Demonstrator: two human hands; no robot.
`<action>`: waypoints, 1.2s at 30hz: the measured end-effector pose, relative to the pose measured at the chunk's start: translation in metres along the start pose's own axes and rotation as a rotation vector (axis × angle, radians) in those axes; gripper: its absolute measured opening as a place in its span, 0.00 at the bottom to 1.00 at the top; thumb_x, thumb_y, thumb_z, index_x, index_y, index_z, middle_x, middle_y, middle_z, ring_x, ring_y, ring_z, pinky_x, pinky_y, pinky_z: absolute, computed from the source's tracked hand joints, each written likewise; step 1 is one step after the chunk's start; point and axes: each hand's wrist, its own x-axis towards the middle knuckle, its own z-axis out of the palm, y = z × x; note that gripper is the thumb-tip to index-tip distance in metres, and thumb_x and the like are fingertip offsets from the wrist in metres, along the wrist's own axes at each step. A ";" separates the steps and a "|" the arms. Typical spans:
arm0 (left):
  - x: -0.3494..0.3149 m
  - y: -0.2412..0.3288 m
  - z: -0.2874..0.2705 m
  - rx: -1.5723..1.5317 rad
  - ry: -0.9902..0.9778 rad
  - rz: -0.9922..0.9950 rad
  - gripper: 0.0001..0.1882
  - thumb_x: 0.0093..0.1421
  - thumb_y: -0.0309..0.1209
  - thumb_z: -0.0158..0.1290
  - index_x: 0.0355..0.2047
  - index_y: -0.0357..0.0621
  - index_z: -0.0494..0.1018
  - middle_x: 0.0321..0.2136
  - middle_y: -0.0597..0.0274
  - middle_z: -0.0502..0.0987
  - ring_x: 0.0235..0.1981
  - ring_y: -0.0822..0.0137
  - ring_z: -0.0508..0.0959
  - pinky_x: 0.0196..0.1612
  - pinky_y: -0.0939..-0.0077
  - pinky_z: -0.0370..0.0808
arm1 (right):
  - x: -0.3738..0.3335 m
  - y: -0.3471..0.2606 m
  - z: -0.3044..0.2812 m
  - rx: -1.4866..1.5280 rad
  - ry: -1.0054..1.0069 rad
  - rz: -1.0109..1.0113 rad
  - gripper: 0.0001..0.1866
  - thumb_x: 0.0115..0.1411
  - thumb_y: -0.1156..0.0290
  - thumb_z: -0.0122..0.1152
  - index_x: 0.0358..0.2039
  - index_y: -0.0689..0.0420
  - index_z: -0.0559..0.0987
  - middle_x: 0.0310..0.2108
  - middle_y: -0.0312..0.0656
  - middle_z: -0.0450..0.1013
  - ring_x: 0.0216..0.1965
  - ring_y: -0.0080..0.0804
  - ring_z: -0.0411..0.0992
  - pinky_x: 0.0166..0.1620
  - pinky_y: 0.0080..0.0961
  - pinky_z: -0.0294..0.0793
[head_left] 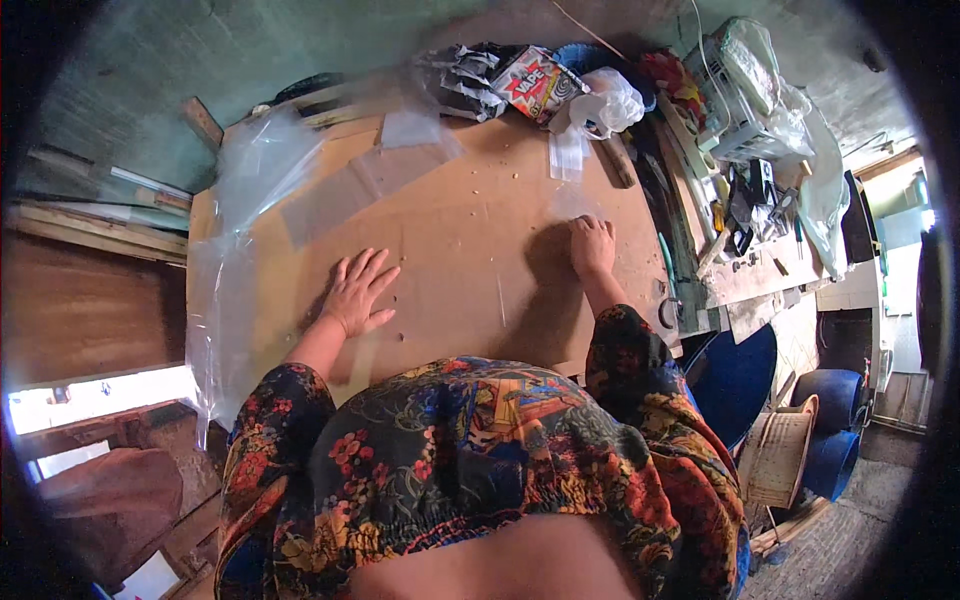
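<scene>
My left hand [355, 292] rests palm down on a brown tabletop [440, 260], its fingers spread and holding nothing. Farther to the right, my right hand [593, 246] is bent down to the surface with its fingers curled together. A faint patch of clear plastic [572, 202] lies at its fingertips; whether they grip it is hard to see. Just beyond is a small stack of clear plastic bags [567, 160]. Toward the far left, a flat strip of clear plastic [345, 195] lies on the table, beside a larger crumpled plastic sheet [222, 270] draped over the left edge.
A colourful box [537, 85], a black plastic bag [455, 80] and a white bag [608, 103] crowd the far edge. A wooden stick [616, 163] lies near them. Assorted small tools [755, 205] fill the right-hand shelf. Blue drums [832, 398] stand lower right.
</scene>
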 end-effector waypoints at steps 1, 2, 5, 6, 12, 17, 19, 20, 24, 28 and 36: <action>0.000 0.000 0.000 -0.004 0.000 0.001 0.36 0.45 0.47 0.51 0.55 0.55 0.56 0.58 0.59 0.48 0.59 0.56 0.47 0.57 0.53 0.44 | -0.006 0.000 -0.003 0.128 0.086 0.007 0.07 0.52 0.68 0.49 0.30 0.53 0.75 0.38 0.36 0.70 0.41 0.32 0.67 0.47 0.32 0.62; -0.004 0.001 -0.001 -0.004 -0.001 -0.011 0.36 0.45 0.47 0.51 0.55 0.55 0.56 0.58 0.59 0.48 0.59 0.56 0.47 0.57 0.52 0.44 | -0.010 -0.003 -0.004 0.265 0.171 0.003 0.06 0.51 0.70 0.50 0.28 0.54 0.75 0.37 0.37 0.70 0.41 0.32 0.68 0.45 0.32 0.63; 0.000 0.005 -0.004 0.006 -0.028 -0.014 0.36 0.45 0.46 0.52 0.55 0.54 0.56 0.58 0.58 0.48 0.59 0.55 0.47 0.57 0.50 0.44 | -0.027 -0.023 -0.027 0.736 0.077 0.136 0.04 0.47 0.70 0.53 0.25 0.55 0.74 0.36 0.38 0.70 0.42 0.34 0.66 0.48 0.34 0.61; 0.003 0.007 -0.005 -0.013 0.001 -0.026 0.36 0.45 0.45 0.51 0.55 0.54 0.56 0.58 0.58 0.48 0.59 0.54 0.47 0.56 0.49 0.45 | -0.033 -0.029 -0.030 0.622 0.092 -0.033 0.05 0.48 0.70 0.53 0.26 0.55 0.74 0.36 0.38 0.70 0.42 0.35 0.66 0.48 0.35 0.61; 0.061 0.065 0.003 -0.240 0.199 -0.009 0.24 0.47 0.39 0.49 0.46 0.46 0.66 0.53 0.55 0.60 0.56 0.56 0.57 0.55 0.54 0.51 | -0.073 -0.053 -0.025 0.223 -0.056 -0.414 0.12 0.50 0.66 0.52 0.36 0.54 0.73 0.45 0.37 0.65 0.51 0.34 0.59 0.50 0.39 0.57; 0.098 0.128 0.023 -0.298 0.274 -0.127 0.21 0.47 0.41 0.51 0.41 0.45 0.70 0.49 0.57 0.64 0.54 0.59 0.59 0.53 0.56 0.55 | -0.091 -0.050 -0.022 0.269 -0.069 -0.359 0.16 0.51 0.66 0.51 0.41 0.54 0.71 0.49 0.37 0.62 0.52 0.36 0.57 0.52 0.41 0.55; 0.098 0.132 0.029 -0.229 0.342 -0.075 0.21 0.46 0.42 0.53 0.40 0.46 0.71 0.48 0.58 0.65 0.52 0.59 0.60 0.51 0.57 0.57 | -0.093 -0.047 -0.023 0.316 -0.071 -0.345 0.16 0.51 0.65 0.51 0.41 0.54 0.71 0.49 0.37 0.62 0.52 0.36 0.57 0.52 0.42 0.54; 0.099 0.133 0.030 -0.193 0.373 -0.048 0.21 0.45 0.42 0.54 0.39 0.47 0.72 0.48 0.58 0.65 0.52 0.59 0.61 0.51 0.58 0.57 | -0.094 -0.047 -0.024 0.296 -0.069 -0.345 0.16 0.51 0.65 0.51 0.41 0.54 0.71 0.49 0.37 0.62 0.51 0.37 0.57 0.52 0.42 0.54; 0.104 0.127 0.033 -0.276 0.429 -0.054 0.15 0.43 0.39 0.56 0.32 0.50 0.75 0.45 0.61 0.67 0.49 0.60 0.63 0.49 0.60 0.58 | -0.094 -0.049 -0.033 0.243 -0.060 -0.330 0.17 0.50 0.64 0.52 0.41 0.53 0.71 0.46 0.38 0.64 0.50 0.37 0.58 0.52 0.43 0.53; 0.114 0.121 0.034 -0.293 0.409 0.042 0.08 0.45 0.34 0.54 0.27 0.48 0.74 0.43 0.62 0.70 0.47 0.60 0.65 0.48 0.61 0.61 | -0.084 -0.045 -0.027 0.315 -0.073 -0.278 0.16 0.49 0.63 0.53 0.39 0.52 0.72 0.45 0.39 0.65 0.50 0.38 0.58 0.53 0.45 0.51; 0.133 0.121 0.019 -1.079 0.206 -0.151 0.05 0.54 0.30 0.50 0.27 0.42 0.70 0.33 0.61 0.73 0.32 0.65 0.74 0.37 0.73 0.71 | -0.061 -0.035 -0.025 0.732 -0.105 -0.111 0.08 0.50 0.68 0.55 0.30 0.56 0.75 0.25 0.38 0.72 0.28 0.36 0.70 0.37 0.28 0.68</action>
